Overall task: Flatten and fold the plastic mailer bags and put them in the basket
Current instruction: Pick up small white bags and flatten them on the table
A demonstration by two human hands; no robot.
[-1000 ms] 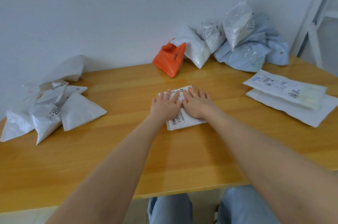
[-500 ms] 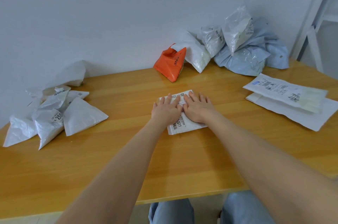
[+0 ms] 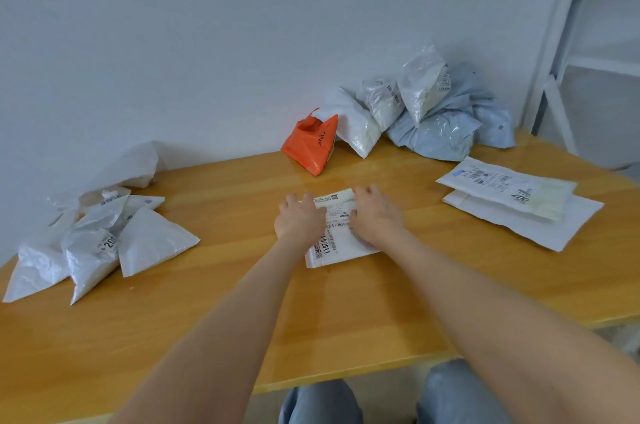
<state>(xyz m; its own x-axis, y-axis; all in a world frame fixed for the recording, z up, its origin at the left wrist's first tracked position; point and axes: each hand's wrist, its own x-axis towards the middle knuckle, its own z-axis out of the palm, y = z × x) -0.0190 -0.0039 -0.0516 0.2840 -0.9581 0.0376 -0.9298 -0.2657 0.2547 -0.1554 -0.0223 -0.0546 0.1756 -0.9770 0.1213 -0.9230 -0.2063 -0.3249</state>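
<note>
left hand (image 3: 299, 220) and right hand (image 3: 376, 215) rest on the white mailer bag (image 3: 341, 250) — fingers curled over its far edge.

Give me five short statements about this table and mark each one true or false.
1. The left hand and the right hand are both on the white mailer in the middle of the table. True.
2. The orange bag lies at the table's near edge. False: it sits at the far side, by the wall.
3. Two flat mailers lie stacked to the right of the hands. True.
4. A basket stands on the table. False: no basket is in view.
5. The pile of folded white bags lies to the right of the hands. False: it lies to their left.
</note>
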